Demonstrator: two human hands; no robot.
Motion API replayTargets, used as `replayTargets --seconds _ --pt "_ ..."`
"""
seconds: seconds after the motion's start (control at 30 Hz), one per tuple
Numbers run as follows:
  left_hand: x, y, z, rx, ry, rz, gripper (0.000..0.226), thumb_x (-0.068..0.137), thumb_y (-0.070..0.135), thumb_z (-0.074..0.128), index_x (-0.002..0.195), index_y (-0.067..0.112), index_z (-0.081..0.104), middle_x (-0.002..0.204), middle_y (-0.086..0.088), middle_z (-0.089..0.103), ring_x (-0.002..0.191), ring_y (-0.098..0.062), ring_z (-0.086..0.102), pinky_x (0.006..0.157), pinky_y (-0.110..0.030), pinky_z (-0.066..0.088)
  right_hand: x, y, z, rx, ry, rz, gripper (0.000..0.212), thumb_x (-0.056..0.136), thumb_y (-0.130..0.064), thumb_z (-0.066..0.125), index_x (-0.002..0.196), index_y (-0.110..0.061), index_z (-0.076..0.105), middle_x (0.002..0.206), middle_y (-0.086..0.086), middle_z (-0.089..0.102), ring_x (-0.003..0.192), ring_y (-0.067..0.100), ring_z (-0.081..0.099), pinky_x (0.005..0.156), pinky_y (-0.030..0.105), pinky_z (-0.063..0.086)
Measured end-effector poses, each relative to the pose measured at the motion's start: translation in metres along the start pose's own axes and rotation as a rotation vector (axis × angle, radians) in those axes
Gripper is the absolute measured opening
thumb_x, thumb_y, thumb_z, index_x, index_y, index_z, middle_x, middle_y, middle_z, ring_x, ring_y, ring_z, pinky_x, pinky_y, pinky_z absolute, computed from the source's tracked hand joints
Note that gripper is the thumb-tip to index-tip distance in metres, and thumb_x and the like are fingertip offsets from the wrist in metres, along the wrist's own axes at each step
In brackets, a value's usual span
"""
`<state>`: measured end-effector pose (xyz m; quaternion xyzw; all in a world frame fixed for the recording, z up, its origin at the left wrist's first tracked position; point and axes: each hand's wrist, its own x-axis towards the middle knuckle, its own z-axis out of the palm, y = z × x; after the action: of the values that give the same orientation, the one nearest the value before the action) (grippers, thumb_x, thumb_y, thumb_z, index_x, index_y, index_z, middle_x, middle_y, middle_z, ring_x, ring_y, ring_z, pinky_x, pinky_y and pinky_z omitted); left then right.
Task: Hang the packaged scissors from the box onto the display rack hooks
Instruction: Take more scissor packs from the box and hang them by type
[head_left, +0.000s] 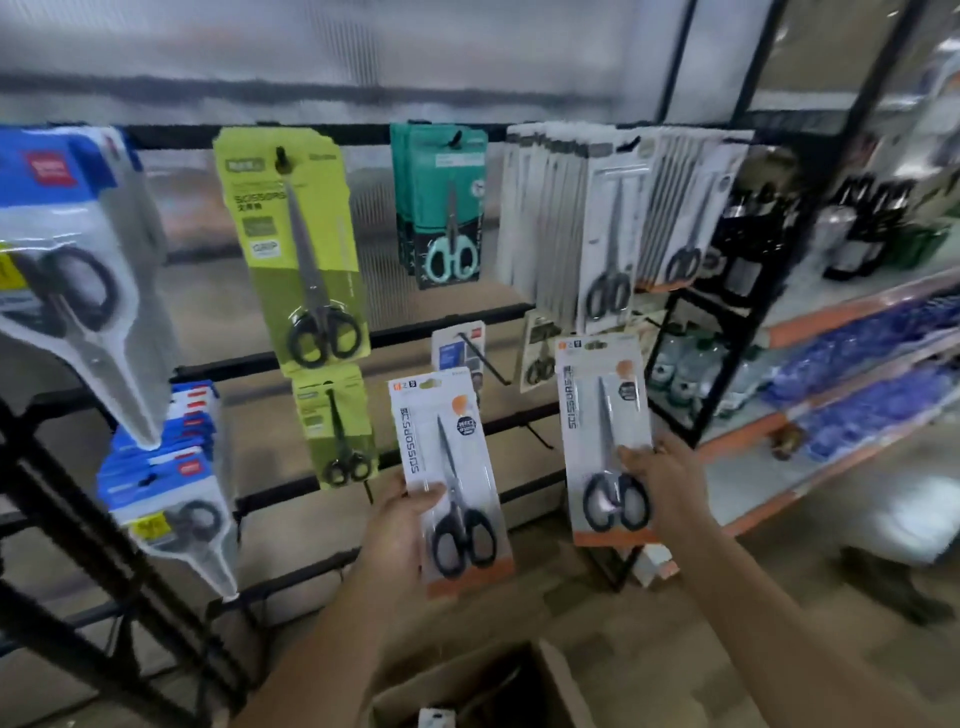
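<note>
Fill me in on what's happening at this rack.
A person is stocking a display rack with packaged scissors. The left hand holds one white-and-orange pack and the right hand holds another, both raised in front of the rack's lower hooks, neither hung yet. An open cardboard box sits below. Other scissor packs already hang on the upper hooks.

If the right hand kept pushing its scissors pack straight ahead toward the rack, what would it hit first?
Probably the small scissors pack hanging just above the pack that the right hand holds; depth is unclear, so it may still be well behind.

Left hand (400, 525) and right hand (670, 480) raised forward, fingers curled, gripping.
</note>
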<state>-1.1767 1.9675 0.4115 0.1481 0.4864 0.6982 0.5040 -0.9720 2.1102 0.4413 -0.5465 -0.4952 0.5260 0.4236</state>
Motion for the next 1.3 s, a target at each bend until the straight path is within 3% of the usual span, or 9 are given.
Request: replayTargets --seconds 0.43,0.57,0.63,0.73,0.93,1.0,1.07,1.17,1.3 --pt "0.029 0.054 0.123 0.028 -0.011 0.115 0.039 0.089 -0.006 0.048 0.125 0.005 0.057 0.106 -0.016 0.069 0.077 -0.028 0.07 0.058 -0.033 0.057 0.099 -0.107 -0.071 0.148 0.245 -0.374 0.076 0.08 0.007 0.058 0.144 -0.027 0.036 0.095 -0.005 0.065 0.056 -0.001 0.054 0.054 0.012 0.046" --pt "0.041 0.074 0.162 0.045 0.012 0.22 0.04 0.086 -0.011 0.05 0.122 0.002 0.058 0.114 -0.022 0.066 0.096 -0.039 0.065 0.085 -0.051 0.053 0.146 -0.145 -0.082 0.086 0.242 -0.443 0.052 0.087 -0.007 0.053 0.135 -0.025 0.048 0.133 0.001 0.054 0.111 0.015 0.056 0.093 0.024 0.042" --pt "0.047 0.079 0.18 0.053 0.031 0.268 0.038 0.084 -0.012 0.051 0.118 0.002 0.061 0.107 -0.02 0.069 0.083 -0.032 0.069 0.071 -0.041 0.058 0.17 -0.162 -0.085 0.054 0.203 -0.462 0.046 0.089 -0.007 0.048 0.132 -0.022 0.053 0.137 0.0 0.052 0.126 0.016 0.046 0.099 0.019 0.032" --pt "0.057 0.081 0.198 0.055 0.044 0.299 0.035 0.084 -0.012 0.054 0.114 0.004 0.062 0.1 -0.016 0.07 0.065 -0.022 0.07 0.05 -0.029 0.056 0.204 -0.181 -0.088 0.065 0.17 -0.431 0.048 0.088 -0.003 0.044 0.13 -0.024 0.055 0.138 0.0 0.051 0.118 0.016 0.05 0.097 0.018 0.035" --pt "0.072 0.076 0.206 0.034 0.039 0.308 0.035 0.082 -0.012 0.055 0.107 0.011 0.064 0.093 -0.009 0.074 0.071 -0.025 0.072 0.051 -0.03 0.055 0.243 -0.189 -0.101 0.053 0.196 -0.434 0.05 0.086 -0.002 0.039 0.126 -0.025 0.058 0.141 0.004 0.048 0.113 0.019 0.055 0.086 0.011 0.04" --pt "0.074 0.075 0.205 0.043 0.047 0.317 0.037 0.082 -0.012 0.055 0.112 0.009 0.063 0.103 -0.013 0.072 0.081 -0.03 0.07 0.057 -0.032 0.055 0.247 -0.183 -0.107 0.003 0.226 -0.446 0.051 0.084 -0.002 0.04 0.126 -0.026 0.059 0.135 0.004 0.054 0.092 0.012 0.061 0.063 0.0 0.04" --pt "0.074 0.073 0.204 0.051 0.052 0.327 0.039 0.082 -0.012 0.055 0.116 0.005 0.061 0.107 -0.016 0.07 0.086 -0.032 0.067 0.06 -0.032 0.055 0.25 -0.175 -0.111 -0.037 0.227 -0.475 0.048 0.086 -0.006 0.044 0.126 -0.028 0.058 0.128 0.003 0.059 0.072 0.008 0.06 0.057 0.008 0.047" --pt "0.073 0.073 0.204 0.057 0.061 0.353 0.037 0.081 -0.012 0.056 0.113 0.004 0.063 0.104 -0.016 0.071 0.085 -0.033 0.067 0.063 -0.034 0.056 0.253 -0.169 -0.115 -0.115 0.247 -0.511 0.04 0.089 -0.018 0.051 0.127 -0.03 0.057 0.123 0.001 0.062 0.092 0.028 0.063 0.076 0.032 0.053" --pt "0.069 0.076 0.208 0.065 0.061 0.371 0.034 0.081 -0.011 0.057 0.107 0.008 0.065 0.1 -0.012 0.073 0.076 -0.026 0.071 0.056 -0.031 0.056 0.254 -0.177 -0.109 -0.249 0.264 -0.535 0.046 0.088 -0.017 0.05 0.132 -0.03 0.052 0.126 0.002 0.061 0.075 0.012 0.059 0.056 0.006 0.041"
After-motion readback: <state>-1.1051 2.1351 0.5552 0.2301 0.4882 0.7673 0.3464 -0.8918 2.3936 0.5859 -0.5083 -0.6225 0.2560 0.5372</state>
